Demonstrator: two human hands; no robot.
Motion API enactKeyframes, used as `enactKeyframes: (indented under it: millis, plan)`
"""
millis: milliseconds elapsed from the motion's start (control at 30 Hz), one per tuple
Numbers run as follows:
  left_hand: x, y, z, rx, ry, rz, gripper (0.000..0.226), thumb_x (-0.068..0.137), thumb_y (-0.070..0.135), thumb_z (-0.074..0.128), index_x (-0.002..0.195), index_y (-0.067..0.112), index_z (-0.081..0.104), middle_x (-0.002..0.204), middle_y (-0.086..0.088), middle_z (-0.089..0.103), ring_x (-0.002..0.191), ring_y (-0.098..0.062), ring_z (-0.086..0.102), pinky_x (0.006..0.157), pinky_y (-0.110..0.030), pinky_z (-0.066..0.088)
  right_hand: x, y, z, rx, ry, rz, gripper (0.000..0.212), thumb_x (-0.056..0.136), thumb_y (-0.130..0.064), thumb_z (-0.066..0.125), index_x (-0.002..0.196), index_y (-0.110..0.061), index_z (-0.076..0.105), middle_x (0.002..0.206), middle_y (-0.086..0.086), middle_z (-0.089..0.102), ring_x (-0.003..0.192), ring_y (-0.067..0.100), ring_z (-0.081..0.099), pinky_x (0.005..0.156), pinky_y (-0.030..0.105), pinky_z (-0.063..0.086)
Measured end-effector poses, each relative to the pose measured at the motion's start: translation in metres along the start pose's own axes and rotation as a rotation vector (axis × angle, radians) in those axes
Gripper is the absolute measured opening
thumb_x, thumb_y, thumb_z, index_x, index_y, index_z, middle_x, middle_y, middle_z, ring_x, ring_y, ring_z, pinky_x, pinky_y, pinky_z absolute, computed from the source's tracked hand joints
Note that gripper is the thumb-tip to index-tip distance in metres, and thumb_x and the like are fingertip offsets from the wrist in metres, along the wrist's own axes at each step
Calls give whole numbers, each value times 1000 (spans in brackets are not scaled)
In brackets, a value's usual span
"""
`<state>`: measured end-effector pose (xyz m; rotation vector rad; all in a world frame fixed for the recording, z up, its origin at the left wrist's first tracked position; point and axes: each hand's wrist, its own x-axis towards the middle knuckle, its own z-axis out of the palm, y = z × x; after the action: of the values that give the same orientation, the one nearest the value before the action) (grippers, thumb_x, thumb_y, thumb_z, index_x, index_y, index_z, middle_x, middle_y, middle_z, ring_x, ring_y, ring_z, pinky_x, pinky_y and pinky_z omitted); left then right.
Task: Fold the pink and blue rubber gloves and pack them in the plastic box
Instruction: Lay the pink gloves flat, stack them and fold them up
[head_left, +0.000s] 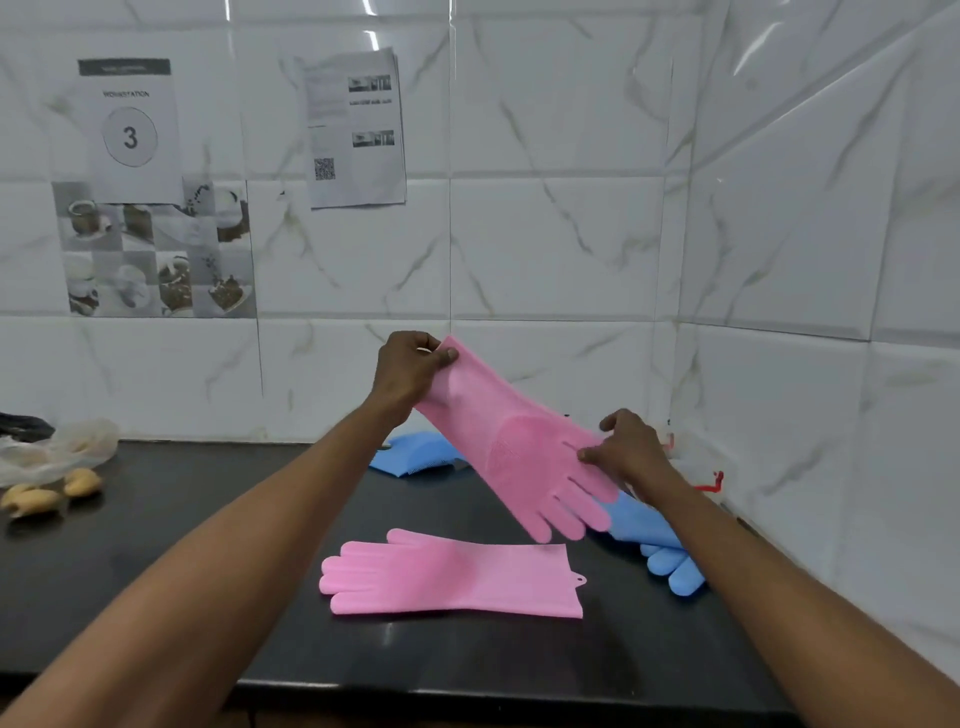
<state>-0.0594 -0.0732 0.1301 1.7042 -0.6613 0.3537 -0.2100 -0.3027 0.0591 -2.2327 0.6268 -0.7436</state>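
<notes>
Far left, counter (208, 545): crumpled clear bag (57, 452) with pale yellow items beside it; not task goods.
Wall, left: printed sheet (130, 130), legible "WORKSTATION" above a circled "3"; header bar too blurred to read.
Wall, centre-left: second sheet (356, 130), 2 small photographs and a QR code; text illegible. No brand visible on any glove.
Left hand (410, 371): fingers and thumb closed in a pinch on the cuff of the raised pink glove (498, 436), which slants down to the right above the counter, textured palm toward the camera.
Rear blue glove (410, 457): on the counter behind the raised one, partly hidden.
Flat pink glove (457, 577): spread nearest the person, fingers left, cuff right, unfolded.
Right hand (631, 449): thumb and fingertips pinching the raised glove's edge near its fingers.
Right blue glove (654, 535): on the counter below the raised glove's fingers.
Far right: red clip (709, 484) on something clear, possibly the plastic box; cannot tell.
Handling note, judged: keep the glove taut, bring cuff to fingertips with edges aligned, then press flat so the rubber does not spring open
</notes>
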Motion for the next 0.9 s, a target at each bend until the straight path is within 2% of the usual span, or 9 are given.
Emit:
enactKeyframes:
  millis: [67,167,233,367,500,600,667,733,900]
  plan:
    - [-2,14,6,-1,59,0,15,82,20,73,76,7,69,77,-4,65,73,-18,56,58,-26,40,-8,-12,8,36,109,-53,46,81,-26,76,113,0,55,110,17,62,100,32,63,90,44,51]
    - [-15,34,23,137,-137,21,16,86,13,68,76,0,68,71,-9,60,66,-21,56,54,-27,46,-23,-36,8,715,-205,60,66,81,-55,67,102,7,59,101,26,69,84,34,73,82,47,59]
    - [-35,38,45,93,-362,-64,15,89,3,61,76,-4,65,73,-18,60,66,-26,62,63,-40,61,-32,-45,12,850,-407,124,88,69,-72,66,109,5,61,102,28,70,90,39,72,75,50,60]
    - [-80,20,68,-173,-731,-358,32,95,-9,32,107,-10,62,105,-28,67,93,-33,67,85,-40,58,-41,-35,34,761,-328,219,63,74,-43,79,116,2,63,100,20,72,80,35,71,76,58,57]
    - [-125,-17,55,-452,-541,-493,33,97,-6,31,117,-11,57,114,-33,65,95,-33,68,91,-43,56,-35,3,45,564,-170,318,33,85,3,67,113,15,57,107,30,64,82,35,65,65,45,55]
    - [-191,-43,52,-535,-700,-563,24,94,7,47,104,-4,65,93,-27,71,71,-29,71,70,-38,62,-33,7,48,307,-93,178,9,86,-3,64,79,3,62,82,23,63,70,27,60,59,31,44]
    - [-230,-49,61,-529,-1010,-623,24,94,17,53,107,0,65,94,-21,71,76,-25,73,71,-33,62,-30,-11,50,97,-58,20,29,85,-14,65,63,-4,49,65,17,49,60,23,49,58,31,35]
    - [-248,-53,80,-588,-1129,-603,27,98,23,52,115,3,60,104,-21,69,85,-21,73,81,-32,60,-27,-43,51,-7,-34,-126,35,87,-19,63,60,-5,47,59,13,43,55,23,44,56,32,34]
    - [-223,-45,132,-987,-818,-725,37,99,15,45,131,-4,48,112,-27,67,90,-28,73,84,-39,59,-14,-134,37,-14,37,-327,43,92,-23,60,54,-8,45,52,8,47,38,24,46,40,25,33]
